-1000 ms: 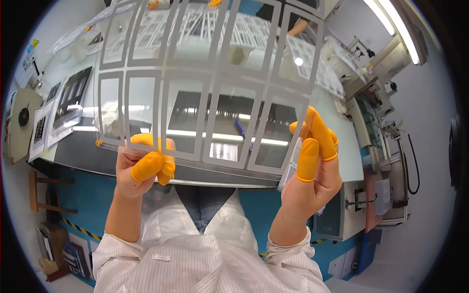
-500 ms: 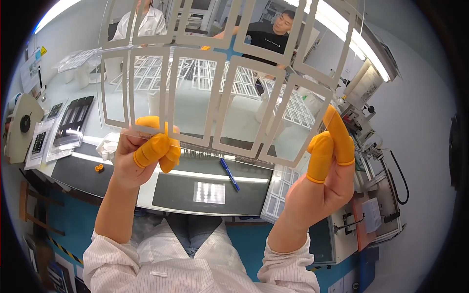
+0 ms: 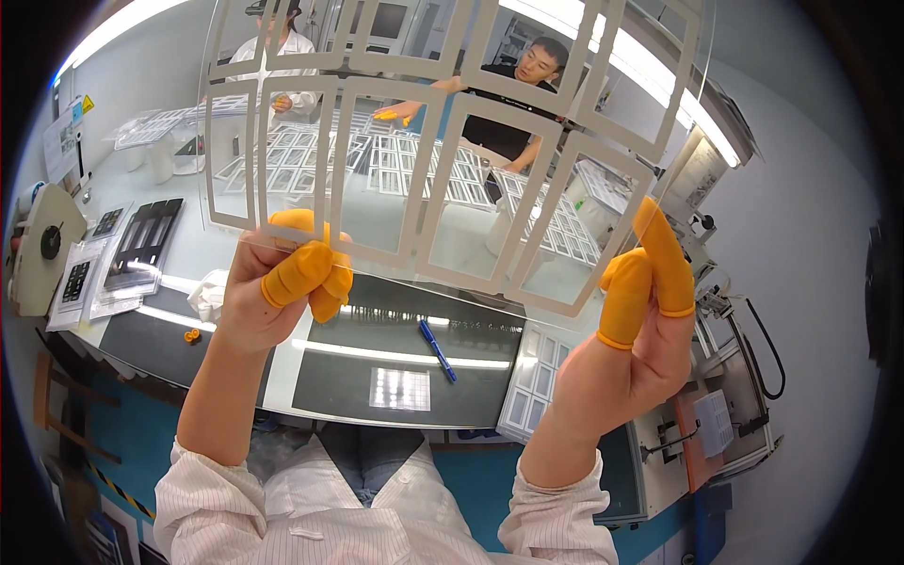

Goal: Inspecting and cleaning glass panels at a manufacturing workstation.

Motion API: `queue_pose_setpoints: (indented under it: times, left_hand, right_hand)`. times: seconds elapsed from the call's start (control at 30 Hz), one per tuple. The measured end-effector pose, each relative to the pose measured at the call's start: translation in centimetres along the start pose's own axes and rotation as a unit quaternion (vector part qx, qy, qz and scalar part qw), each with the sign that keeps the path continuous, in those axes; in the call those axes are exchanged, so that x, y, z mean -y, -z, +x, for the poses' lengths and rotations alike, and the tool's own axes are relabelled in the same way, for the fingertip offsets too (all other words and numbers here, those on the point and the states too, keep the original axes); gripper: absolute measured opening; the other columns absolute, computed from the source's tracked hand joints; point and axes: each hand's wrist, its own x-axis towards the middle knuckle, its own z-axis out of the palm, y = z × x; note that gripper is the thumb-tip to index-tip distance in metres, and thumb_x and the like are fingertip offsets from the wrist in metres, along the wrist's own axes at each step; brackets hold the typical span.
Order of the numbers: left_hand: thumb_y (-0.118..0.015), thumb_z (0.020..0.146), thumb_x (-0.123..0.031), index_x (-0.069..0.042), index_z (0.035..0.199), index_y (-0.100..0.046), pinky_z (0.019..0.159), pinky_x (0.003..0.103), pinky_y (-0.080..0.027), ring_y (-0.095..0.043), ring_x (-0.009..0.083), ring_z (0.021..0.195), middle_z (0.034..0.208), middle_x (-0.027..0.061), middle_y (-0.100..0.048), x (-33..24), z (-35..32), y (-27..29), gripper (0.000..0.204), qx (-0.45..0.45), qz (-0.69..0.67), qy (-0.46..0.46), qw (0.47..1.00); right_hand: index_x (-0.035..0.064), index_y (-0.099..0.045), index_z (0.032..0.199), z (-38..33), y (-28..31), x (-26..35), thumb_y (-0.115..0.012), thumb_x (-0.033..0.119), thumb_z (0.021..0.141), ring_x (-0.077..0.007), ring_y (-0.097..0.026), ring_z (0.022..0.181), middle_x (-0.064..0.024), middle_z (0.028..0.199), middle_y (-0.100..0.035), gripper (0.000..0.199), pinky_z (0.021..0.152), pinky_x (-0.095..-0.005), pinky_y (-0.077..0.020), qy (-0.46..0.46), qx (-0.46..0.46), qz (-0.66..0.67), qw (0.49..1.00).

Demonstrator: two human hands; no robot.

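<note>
A clear sheet printed with several pale grey rectangular frames (image 3: 504,111) is held up, tilted, in front of me. My left hand (image 3: 264,297) pinches its lower left edge between thumb and fingers. At its lower right edge, my right hand (image 3: 645,334) grips with thumb and forefinger. Orange finger cots cover the gripping fingertips of both hands. Through the sheet the table beyond stays visible. Below it on the dark mat lies a blue pen (image 3: 437,350); a crumpled white tissue (image 3: 207,295) is beside my left wrist.
More framed sheets (image 3: 452,174) lie across the far table. Black slotted plates (image 3: 146,240) are at left, loose orange finger cots (image 3: 193,335) near the front. A stack of framed sheets (image 3: 537,377) sits by my right forearm. Two co-workers, one in black (image 3: 499,134), one in white (image 3: 299,52), are beyond.
Both hands and the sheet have shifted slightly right, still gripping. The view has tilted a little, so the table appears lower. The co-worker in black has an arm stretched over the far sheets.
</note>
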Motion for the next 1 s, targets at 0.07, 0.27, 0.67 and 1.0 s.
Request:
queue_pose_setpoints:
  times: [0.07,0.27,0.67,1.0]
  left_hand:
    - [-0.056,0.085,-0.011,0.006,0.098,-0.058,0.046,0.025,-0.043,-0.055,0.0166,0.057,0.076,0.0134,-0.059,0.0,0.0,0.0,0.022,-0.014,0.004,-0.004,1.000]
    - [-0.055,0.086,-0.013,0.006,0.098,-0.058,0.045,0.024,-0.042,-0.053,0.0157,0.053,0.072,0.0132,-0.059,0.0,0.2,0.1,0.023,0.007,0.015,0.004,1.000]
    - [-0.053,0.087,-0.013,0.003,0.092,-0.057,0.044,0.023,-0.039,-0.051,0.0143,0.050,0.071,0.0122,-0.058,0.3,0.7,-0.6,0.018,0.000,0.005,0.010,1.000]
    - [-0.052,0.087,-0.014,0.003,0.088,-0.058,0.045,0.023,-0.039,-0.050,0.0140,0.050,0.071,0.0127,-0.057,0.4,0.3,-0.5,0.018,-0.022,-0.002,0.031,0.999]
  right_hand:
    - [-0.0026,-0.057,0.108,-0.1,0.0,-0.1,-0.060,0.006,0.082,-0.0111,-0.048,0.078,-0.0065,0.090,-0.057,0.028,0.076,-0.0245,-0.0368,-0.007,0.008,0.010,1.000]
    - [-0.0014,-0.057,0.108,-0.2,-0.2,-0.5,-0.059,0.007,0.083,-0.0094,-0.047,0.075,-0.0068,0.094,-0.058,0.027,0.074,-0.0233,-0.0373,0.021,-0.003,0.005,1.000]
    - [-0.0008,-0.057,0.105,1.0,-0.3,-0.5,-0.056,0.015,0.085,-0.0081,-0.058,0.080,-0.0104,0.103,-0.062,0.025,0.074,-0.0189,-0.0432,0.073,-0.011,-0.027,0.997]
    - [-0.0016,-0.057,0.107,0.9,-1.0,-0.4,-0.055,0.011,0.086,-0.0080,-0.054,0.080,-0.0095,0.101,-0.061,0.024,0.075,-0.0194,-0.0412,0.036,-0.012,0.027,0.999]
